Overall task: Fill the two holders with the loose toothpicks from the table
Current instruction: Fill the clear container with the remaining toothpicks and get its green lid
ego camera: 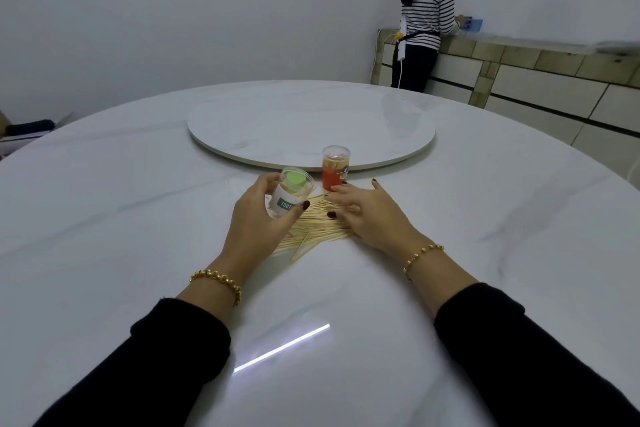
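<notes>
Head view, frame centre: left hand grips a tilted clear plastic holder with green insert. Right hand lies flat, fingers spread, on loose wooden toothpicks.

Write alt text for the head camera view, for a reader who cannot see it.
A person's left hand grips a tilted green-topped holder while the right hand rests spread on loose toothpicks on a white round table. A red-labelled holder stands upright behind them.

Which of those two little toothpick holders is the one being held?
The green-and-white holder, gripped and tilted in the left hand. The red holder stands upright on the table instead.
</notes>
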Available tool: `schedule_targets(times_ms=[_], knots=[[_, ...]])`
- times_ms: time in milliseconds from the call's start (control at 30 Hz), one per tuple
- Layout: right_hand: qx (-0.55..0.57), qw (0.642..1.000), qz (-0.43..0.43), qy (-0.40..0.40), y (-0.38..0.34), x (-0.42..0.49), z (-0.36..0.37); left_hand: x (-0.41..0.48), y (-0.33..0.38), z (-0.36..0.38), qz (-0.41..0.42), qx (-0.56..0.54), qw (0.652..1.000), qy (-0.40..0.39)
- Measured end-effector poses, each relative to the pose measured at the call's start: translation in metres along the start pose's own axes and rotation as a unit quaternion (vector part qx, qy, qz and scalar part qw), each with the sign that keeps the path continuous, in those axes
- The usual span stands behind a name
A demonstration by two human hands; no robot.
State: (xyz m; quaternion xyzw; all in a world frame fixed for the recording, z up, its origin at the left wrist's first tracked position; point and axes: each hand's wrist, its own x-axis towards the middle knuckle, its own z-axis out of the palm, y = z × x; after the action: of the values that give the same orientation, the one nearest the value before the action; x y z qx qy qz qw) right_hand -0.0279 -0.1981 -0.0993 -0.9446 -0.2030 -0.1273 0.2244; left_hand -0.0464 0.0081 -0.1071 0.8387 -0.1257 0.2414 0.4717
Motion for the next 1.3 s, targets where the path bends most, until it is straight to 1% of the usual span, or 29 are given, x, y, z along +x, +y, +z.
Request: schedule_targets(times_ms=[100,267,400,533,667,767,833,933,1067,1133,1300], knots=[[-0.044,0.999,0.0,-0.015,-0.002,-0.001,0.003,-0.002,0.001,-0.002,0.001,0.004,1.0,-0.001],[-0.071,0.997,-0.006,0.014,-0.004,0.001,0.006,-0.002,0.002,-0.002,0.001,0.004,1.0,-0.004],[-0.049,0.996,-0.013,0.076,-0.005,0.001,0.006,-0.002,0.002,-0.001,0.003,-0.002,1.0,-0.007],[-0.018,0.991,-0.002,0.129,-0.002,0.002,0.008,-0.001,0.003,0.0,0.006,-0.001,1.0,-0.011],[0.045,0.977,0.034,0.204,-0.004,0.002,0.004,-0.001,0.003,0.0,0.009,-0.005,1.0,-0.008],[0.098,0.961,0.045,0.253,-0.007,0.004,-0.003,-0.001,0.004,0.001,0.014,-0.002,1.0,-0.014],[0.18,0.944,0.07,0.268,-0.011,0.005,-0.008,-0.002,0.006,0.003,0.019,0.004,1.0,-0.023],[0.334,0.899,0.116,0.26,-0.024,0.007,-0.014,-0.003,0.007,0.005,0.027,0.01,0.999,-0.033],[0.47,0.851,0.123,0.199,-0.041,0.01,-0.024,-0.003,0.006,0.008,0.067,0.055,0.995,-0.047],[0.508,0.834,0.12,0.178,-0.046,0.012,-0.027,-0.004,0.007,0.009,0.079,0.071,0.993,-0.052],[0.549,0.818,0.092,0.148,-0.054,0.011,-0.024,-0.004,0.01,0.009,0.081,0.06,0.993,-0.056]])
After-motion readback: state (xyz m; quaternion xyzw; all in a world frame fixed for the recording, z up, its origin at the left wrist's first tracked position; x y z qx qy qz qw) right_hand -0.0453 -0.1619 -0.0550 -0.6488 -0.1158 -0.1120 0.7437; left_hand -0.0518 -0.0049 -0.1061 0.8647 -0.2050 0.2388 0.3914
